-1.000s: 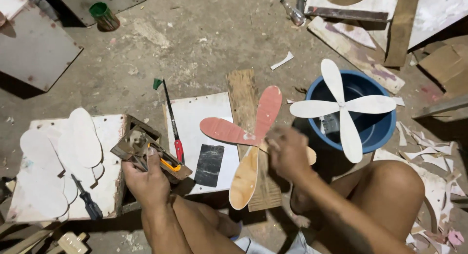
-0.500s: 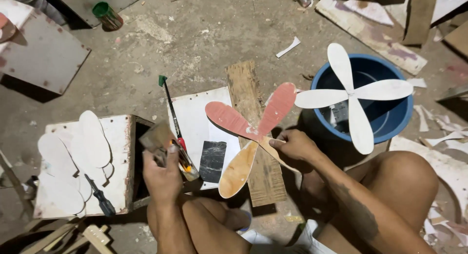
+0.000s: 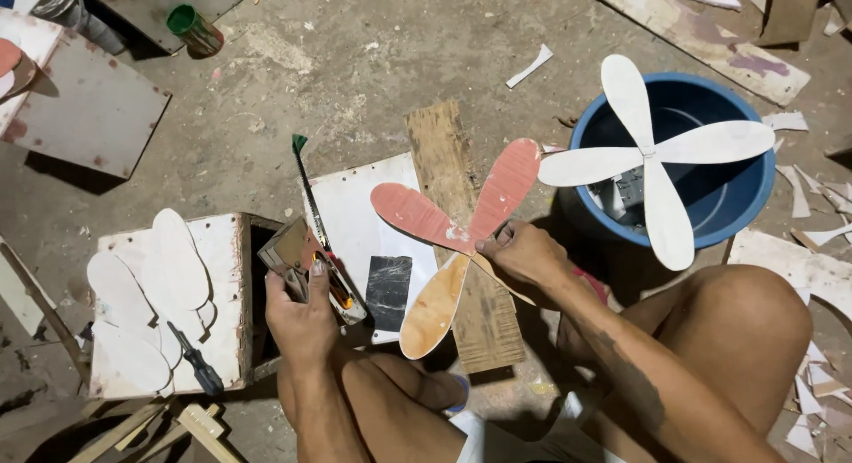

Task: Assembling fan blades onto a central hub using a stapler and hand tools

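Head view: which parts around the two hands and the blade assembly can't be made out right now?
- Left hand: its fingers cover the small tool it holds; its kind is unclear.
- Right hand: it covers the hub of the pink blade assembly, so the joint is hidden.
- Blue basin: the white blade cross masks its contents.
- Screwdriver: tip too small to read.

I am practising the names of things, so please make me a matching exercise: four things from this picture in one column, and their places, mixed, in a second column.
Things:
1. white four-blade propeller
2. screwdriver
3. red and tan propeller
4. green-capped can

Places:
A. held at its middle by the right hand
B. standing on the floor at the upper left
C. lying across the rim of the blue tub
D. lying on the white box, beside the white cut-out blades

Pairs: 1-C, 2-D, 3-A, 4-B
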